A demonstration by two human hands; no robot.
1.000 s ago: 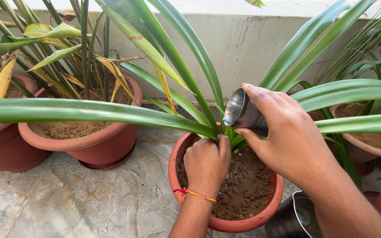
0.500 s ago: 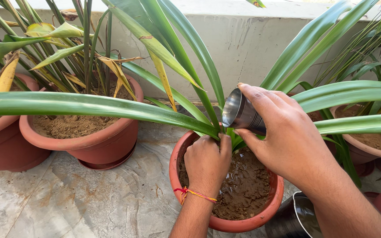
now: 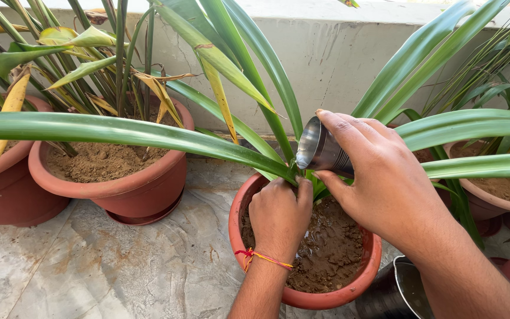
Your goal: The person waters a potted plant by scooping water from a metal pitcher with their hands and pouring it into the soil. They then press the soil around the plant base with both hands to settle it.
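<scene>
**Pouring water at the base of a potted plant**

Tipping a small steel cup (image 3: 320,150) on its side, the right hand (image 3: 385,183) has its fingers and thumb wrapped tight around the cup's body, the open mouth turned left and downward toward the base of the long green leaves (image 3: 302,177). The left hand (image 3: 278,215), with a red and yellow thread (image 3: 264,257) at the wrist, is curled into a loose fist that presses on the stems just where they rise out of the soil; whether it truly grips them or only pushes them aside cannot be told.

Both hands work over a terracotta pot (image 3: 249,248) standing on the stone floor (image 3: 119,266), near the foot of a pale wall (image 3: 326,59). Its soil (image 3: 332,248) looks dark and shiny with wet, with a little pooled water beside the left hand, so some watering seems already done. No stream shows at the cup's rim, and its tilt suggests it is nearly or wholly emptied.

A dark steel vessel (image 3: 399,289) sits at the lower edge of the floor, just right of the pot. To the left, a second terracotta pot (image 3: 119,192) holds pale, dry-looking soil, as does another at the far left (image 3: 7,201); those appear unwatered as yet.
</scene>
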